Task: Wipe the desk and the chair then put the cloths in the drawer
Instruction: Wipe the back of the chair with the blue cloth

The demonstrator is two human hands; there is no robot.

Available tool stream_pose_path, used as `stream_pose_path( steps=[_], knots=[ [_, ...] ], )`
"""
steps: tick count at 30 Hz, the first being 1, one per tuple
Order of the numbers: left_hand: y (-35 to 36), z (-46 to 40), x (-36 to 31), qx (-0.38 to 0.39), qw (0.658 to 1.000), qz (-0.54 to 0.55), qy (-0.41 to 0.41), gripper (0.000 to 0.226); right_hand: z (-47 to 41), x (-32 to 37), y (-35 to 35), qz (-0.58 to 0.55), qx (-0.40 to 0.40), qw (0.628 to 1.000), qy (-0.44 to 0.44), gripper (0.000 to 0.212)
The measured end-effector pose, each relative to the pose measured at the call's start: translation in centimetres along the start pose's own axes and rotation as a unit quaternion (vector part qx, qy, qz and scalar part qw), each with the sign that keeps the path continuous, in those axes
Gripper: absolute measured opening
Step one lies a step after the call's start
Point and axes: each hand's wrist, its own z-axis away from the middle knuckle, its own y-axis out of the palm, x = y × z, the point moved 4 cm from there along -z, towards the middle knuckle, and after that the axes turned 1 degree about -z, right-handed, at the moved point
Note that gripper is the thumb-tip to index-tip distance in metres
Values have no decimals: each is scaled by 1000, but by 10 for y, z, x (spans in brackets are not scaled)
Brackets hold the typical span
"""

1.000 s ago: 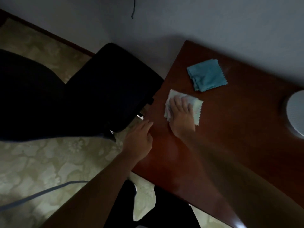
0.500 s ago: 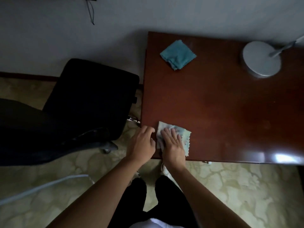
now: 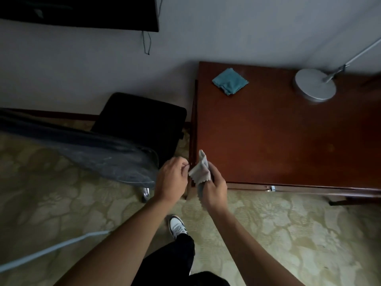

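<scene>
Gripping white cloth (image 3: 201, 171): right hand (image 3: 214, 187); left hand (image 3: 172, 178) curled, hold unclear | desk (image 3: 288, 141): teal cloth (image 3: 229, 81)

The dark red-brown wooden desk (image 3: 288, 141) lies mostly bare across its middle and near edge, open to a hand from six o'clock. Toward its eleven o'clock corner sits a folded teal cloth (image 3: 229, 81); at one o'clock the round grey lamp base (image 3: 315, 84) and its slanting metal stem (image 3: 358, 52) block the far right. At nine o'clock of the desk the black office chair (image 3: 140, 126) stands just beside its left edge, leaving only a thin gap. The patterned beige carpet (image 3: 288, 234) at six o'clock is open.
</scene>
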Motion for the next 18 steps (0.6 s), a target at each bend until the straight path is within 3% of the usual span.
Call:
stream_pose_path(
  steps=[7, 11, 14, 18],
  knots=[
    [-37, 57, -5, 37, 999, 6, -19, 5, 66, -2, -4, -108, -31, 991, 67, 47],
    [-46, 72, -31, 51, 998, 43, 13, 16, 78, 5, -10, -221, -45, 967, 122, 31],
    [-40, 73, -49, 141, 987, 73, 31, 35, 72, 17, -15, -310, -31, 936, 163, 26],
    [-30, 58, -61, 207, 972, 103, 36, 49, 53, 29, -22, -340, 10, 927, 161, 22]
  ],
)
